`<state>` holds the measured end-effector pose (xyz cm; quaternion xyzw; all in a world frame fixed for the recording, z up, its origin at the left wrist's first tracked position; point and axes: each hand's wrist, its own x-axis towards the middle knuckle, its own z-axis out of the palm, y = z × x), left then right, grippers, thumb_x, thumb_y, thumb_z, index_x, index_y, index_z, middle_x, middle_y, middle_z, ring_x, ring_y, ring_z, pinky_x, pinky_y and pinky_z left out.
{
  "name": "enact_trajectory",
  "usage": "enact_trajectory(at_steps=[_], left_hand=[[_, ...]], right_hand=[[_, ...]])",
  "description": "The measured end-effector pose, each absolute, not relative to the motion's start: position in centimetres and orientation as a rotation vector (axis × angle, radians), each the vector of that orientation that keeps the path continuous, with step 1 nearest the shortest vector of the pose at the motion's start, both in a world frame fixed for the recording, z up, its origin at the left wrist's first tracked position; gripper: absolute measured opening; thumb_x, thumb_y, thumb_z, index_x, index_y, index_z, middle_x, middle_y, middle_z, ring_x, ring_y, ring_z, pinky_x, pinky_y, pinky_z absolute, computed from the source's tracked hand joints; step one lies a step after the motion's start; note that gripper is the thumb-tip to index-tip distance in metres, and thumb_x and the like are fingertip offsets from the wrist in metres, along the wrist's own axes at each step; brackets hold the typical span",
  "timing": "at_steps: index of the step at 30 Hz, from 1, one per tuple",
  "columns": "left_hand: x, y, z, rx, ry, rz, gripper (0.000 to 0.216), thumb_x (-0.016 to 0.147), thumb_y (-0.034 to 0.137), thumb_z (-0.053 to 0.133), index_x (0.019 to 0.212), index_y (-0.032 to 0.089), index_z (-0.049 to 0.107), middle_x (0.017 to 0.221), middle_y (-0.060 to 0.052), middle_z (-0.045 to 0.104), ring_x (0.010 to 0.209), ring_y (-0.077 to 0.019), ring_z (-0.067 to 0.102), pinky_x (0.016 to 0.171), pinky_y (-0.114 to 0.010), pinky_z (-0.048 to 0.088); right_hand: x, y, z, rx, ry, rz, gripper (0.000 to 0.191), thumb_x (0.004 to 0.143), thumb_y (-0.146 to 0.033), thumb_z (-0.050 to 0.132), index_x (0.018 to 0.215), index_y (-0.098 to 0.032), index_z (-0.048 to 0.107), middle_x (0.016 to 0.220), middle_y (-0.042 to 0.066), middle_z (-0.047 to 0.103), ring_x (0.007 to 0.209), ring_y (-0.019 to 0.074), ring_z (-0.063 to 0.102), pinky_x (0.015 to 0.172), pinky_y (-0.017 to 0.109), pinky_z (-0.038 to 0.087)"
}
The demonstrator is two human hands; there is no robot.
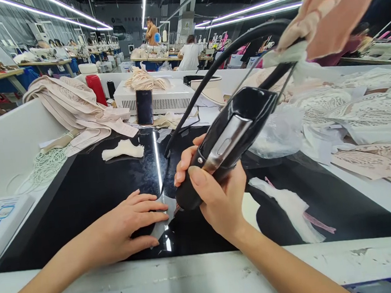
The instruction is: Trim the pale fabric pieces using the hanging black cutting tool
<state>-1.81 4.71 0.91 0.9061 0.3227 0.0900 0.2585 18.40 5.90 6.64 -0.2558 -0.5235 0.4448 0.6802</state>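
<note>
My right hand (224, 203) is wrapped round a black corded handheld tool (240, 126) with a silver lever along its side. I cannot make out the tool's exact kind. Its rounded black lower end is close to a small translucent pale piece (161, 227) on the glossy black work surface (93, 196). Over that piece my left hand (130, 223) lies flat, fingers stretched out and nothing gripped. Right of the tool are a cream piece (251, 210) and a white strip of fabric (292, 208) with pink trim. The tool's underside is hidden.
A cream scrap (123, 149) lies farther back. Beige fabric (71, 102) is piled at left, near a red thread cone (96, 90) and a phone (144, 107). Lace pieces (377, 108) and clear plastic (276, 130) lie at right. A black cable (209, 72) arches overhead.
</note>
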Motion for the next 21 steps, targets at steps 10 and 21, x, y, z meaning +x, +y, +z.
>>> enact_trajectory(at_steps=[10, 21], left_hand=[[-1.6, 4.8, 1.5, 2.434, 0.854, 0.249, 0.045, 0.093, 0.041, 0.067, 0.137, 0.035, 0.058, 0.148, -0.002, 0.054, 0.143, -0.0271, 0.039, 0.124, -0.053, 0.018], [-1.5, 4.9, 1.6, 2.469, 0.811, 0.258, 0.043, 0.093, 0.036, 0.069, 0.135, 0.032, 0.059, 0.147, -0.005, 0.055, 0.142, -0.0292, 0.040, 0.122, -0.057, 0.022]], right_hand=[[17.4, 4.6, 6.7, -0.546, -1.153, 1.061, 0.030, 0.073, -0.016, 0.070, 0.092, -0.024, 0.048, 0.074, -0.007, 0.061, 0.057, 0.0100, 0.058, 0.056, 0.028, 0.051], [16.8, 3.8, 6.9, -0.571, -1.135, 1.120, 0.031, 0.072, -0.022, 0.075, 0.087, -0.026, 0.048, 0.074, -0.005, 0.060, 0.056, 0.0118, 0.056, 0.052, 0.029, 0.051]])
